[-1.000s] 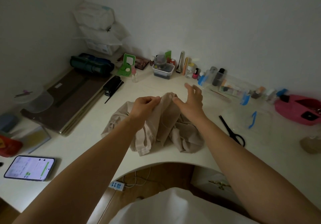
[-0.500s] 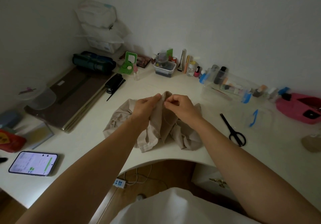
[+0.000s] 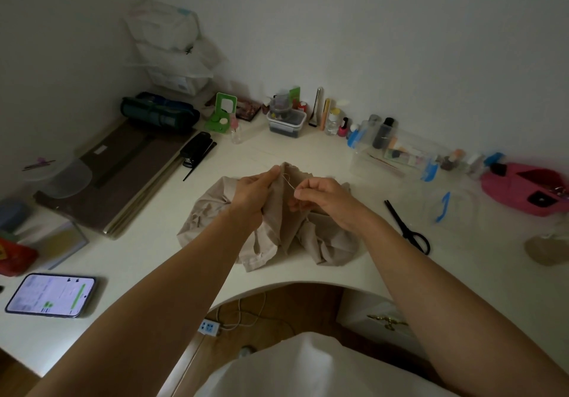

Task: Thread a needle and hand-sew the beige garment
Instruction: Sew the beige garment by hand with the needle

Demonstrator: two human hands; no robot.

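Note:
The beige garment (image 3: 283,230) lies bunched on the white desk (image 3: 154,258), with one fold lifted up in the middle. My left hand (image 3: 255,192) pinches that raised fold near its top edge. My right hand (image 3: 320,199) is just to the right, its fingertips pinched on a thin needle with pale thread (image 3: 289,182) that runs back to the fold. The needle itself is too small to make out clearly.
Black scissors (image 3: 406,227) lie to the right of the garment. A lit phone (image 3: 50,295) sits at the near left. A black stapler (image 3: 195,148), dark boards, small bottles, clear boxes and a pink case (image 3: 526,189) line the back and sides.
My right hand went from open fingers above the fold to a pinch at it, then drew back to the right with a short length of thread showing. My left hand kept its hold.

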